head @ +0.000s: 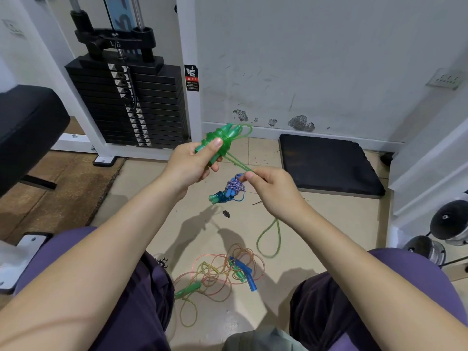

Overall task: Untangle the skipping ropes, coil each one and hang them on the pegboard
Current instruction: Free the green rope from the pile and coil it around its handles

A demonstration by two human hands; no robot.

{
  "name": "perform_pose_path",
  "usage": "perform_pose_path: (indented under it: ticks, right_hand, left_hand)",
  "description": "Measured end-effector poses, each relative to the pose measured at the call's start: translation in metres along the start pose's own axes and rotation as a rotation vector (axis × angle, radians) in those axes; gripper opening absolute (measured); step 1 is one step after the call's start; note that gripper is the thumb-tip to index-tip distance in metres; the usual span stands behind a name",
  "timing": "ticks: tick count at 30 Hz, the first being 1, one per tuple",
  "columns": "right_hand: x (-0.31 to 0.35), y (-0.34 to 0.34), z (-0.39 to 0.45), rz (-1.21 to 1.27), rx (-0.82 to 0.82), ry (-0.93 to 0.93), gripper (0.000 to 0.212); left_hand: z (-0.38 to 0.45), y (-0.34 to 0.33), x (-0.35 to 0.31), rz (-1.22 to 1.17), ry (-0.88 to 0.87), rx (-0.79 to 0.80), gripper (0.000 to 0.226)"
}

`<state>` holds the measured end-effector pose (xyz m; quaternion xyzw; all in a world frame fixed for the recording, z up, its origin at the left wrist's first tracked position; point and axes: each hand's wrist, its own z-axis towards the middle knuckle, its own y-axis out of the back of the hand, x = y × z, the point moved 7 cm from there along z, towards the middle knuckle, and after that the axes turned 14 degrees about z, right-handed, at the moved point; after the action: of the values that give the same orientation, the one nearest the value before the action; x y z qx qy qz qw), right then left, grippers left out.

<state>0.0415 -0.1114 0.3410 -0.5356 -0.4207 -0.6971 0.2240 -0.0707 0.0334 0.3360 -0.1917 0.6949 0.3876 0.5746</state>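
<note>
the green skipping rope (269, 239) is likely light, springy and slick; its cord probably resists tight coils, so grip at the handles. the left hand (188, 163) holds the paired green handles (215, 144) with cord wrapped round them, above the floor. the right hand (271, 188) pinches the doubled cord just beside them; the slack loop hangs to the tiles. a tangled pile of ropes (220, 272) lies between the knees, a wound bundle (229, 191) beyond. strands in the pile cannot be told apart. no pegboard is in view.
</note>
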Motion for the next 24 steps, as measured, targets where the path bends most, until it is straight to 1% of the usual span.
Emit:
perform_pose_path:
  ticks: [2, 4, 8, 11, 15, 17, 20, 22, 24]
  right_hand:
    - [-0.003, 0.000, 0.001, 0.037, 0.016, -0.012, 0.010]
    - [-0.006, -0.002, 0.001, 0.045, 0.031, -0.019, 0.007]
    - [-0.012, 0.014, 0.008, -0.019, -0.044, -0.043, 0.015]
    - [-0.013, 0.016, 0.009, -0.062, -0.026, -0.043, 0.023]
    - [-0.006, 0.002, 0.004, -0.085, 0.020, 0.010, 0.020]
    - [-0.002, -0.003, 0.001, -0.141, 0.050, 0.045, 0.024]
    - [0.006, 0.000, 0.000, -0.189, 0.052, 0.111, 0.021]
    - [0.014, 0.006, -0.002, -0.195, 0.045, 0.187, 0.017]
    - [0.020, 0.016, -0.001, -0.216, 0.030, 0.249, 0.014]
  left_hand:
    - [-0.001, -0.002, 0.000, -0.004, 0.000, 0.006, 0.038]
    - [-0.001, -0.004, 0.001, -0.017, 0.005, 0.018, 0.039]
    - [-0.002, -0.008, -0.001, -0.070, -0.010, 0.068, 0.039]
    - [-0.004, -0.010, -0.003, -0.047, -0.035, 0.079, 0.036]
    - [-0.005, -0.010, -0.001, 0.028, -0.021, 0.048, 0.037]
    - [-0.006, -0.013, 0.000, 0.062, -0.013, 0.057, 0.037]
    - [-0.005, -0.015, 0.002, 0.161, -0.012, 0.072, 0.038]
    - [-0.003, -0.016, 0.003, 0.292, -0.032, 0.110, 0.039]
    - [-0.003, -0.020, 0.003, 0.423, -0.053, 0.220, 0.040]
